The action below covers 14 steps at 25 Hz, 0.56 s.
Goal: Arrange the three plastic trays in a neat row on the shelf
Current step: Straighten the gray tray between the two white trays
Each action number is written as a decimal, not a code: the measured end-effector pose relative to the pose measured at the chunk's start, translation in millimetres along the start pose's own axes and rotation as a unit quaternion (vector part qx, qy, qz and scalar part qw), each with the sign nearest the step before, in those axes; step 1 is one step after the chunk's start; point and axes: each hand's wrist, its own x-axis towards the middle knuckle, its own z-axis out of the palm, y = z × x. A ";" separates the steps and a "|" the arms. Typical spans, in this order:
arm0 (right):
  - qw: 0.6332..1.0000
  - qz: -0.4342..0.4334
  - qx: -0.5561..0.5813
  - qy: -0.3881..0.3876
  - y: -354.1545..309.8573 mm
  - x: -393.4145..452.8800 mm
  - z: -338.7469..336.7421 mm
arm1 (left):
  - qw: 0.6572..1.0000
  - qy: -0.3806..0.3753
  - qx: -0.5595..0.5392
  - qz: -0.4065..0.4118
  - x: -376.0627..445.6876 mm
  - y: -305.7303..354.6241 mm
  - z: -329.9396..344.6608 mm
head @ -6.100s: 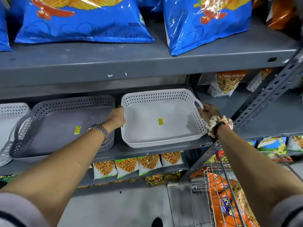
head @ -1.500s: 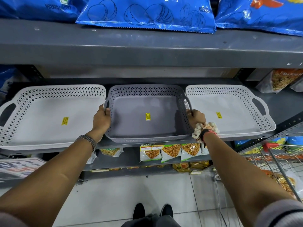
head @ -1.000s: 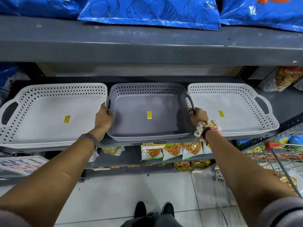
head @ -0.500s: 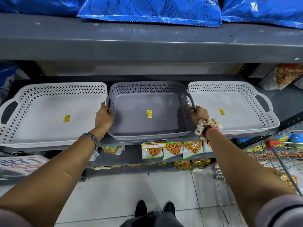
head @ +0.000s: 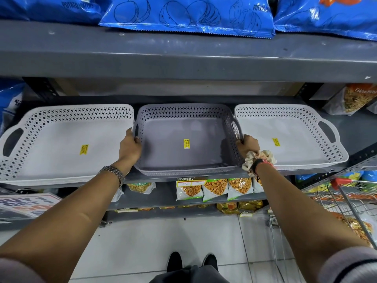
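Three perforated plastic trays stand side by side on the grey shelf (head: 353, 131). A white tray (head: 51, 144) is on the left, a darker grey tray (head: 183, 127) in the middle and another white tray (head: 289, 127) on the right. Each carries a yellow price sticker. My left hand (head: 130, 148) grips the grey tray's left handle, and my right hand (head: 247, 146) grips its right handle. The trays nearly touch along their sides.
Blue potato chip bags (head: 187, 15) lie on the shelf above. Snack packets (head: 214, 188) hang on the lower shelf. A wire shopping cart (head: 350, 205) stands at the right, a promotional sign (head: 26, 203) at the left. My shoes (head: 191, 262) are on white floor tiles.
Six seconds ago I held the right white tray; both hands now hold the grey middle tray, which has slid slightly deeper onto the shelf over the last second.
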 end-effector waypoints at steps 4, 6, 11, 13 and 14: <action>1.000 0.002 -0.001 0.005 -0.7 0.3 0.5 | 1.000 -0.001 -0.002 -0.001 -0.5 -0.3 -0.6; 1.000 0.002 -0.003 0.003 -0.2 1.0 0.8 | 1.000 -0.001 0.001 -0.001 -1.1 -0.7 -0.8; 1.000 0.002 0.004 -0.001 0.0 0.2 0.1 | 1.000 -0.004 0.001 0.007 -1.9 -1.5 -1.1; 1.000 0.001 0.007 -0.003 -0.4 -0.9 -0.7 | 1.000 -0.005 0.007 0.015 -1.6 -3.6 -1.4; 1.000 0.000 0.007 -0.004 -1.0 -1.7 -1.0 | 1.000 -0.004 0.009 0.020 -1.7 -4.3 -1.6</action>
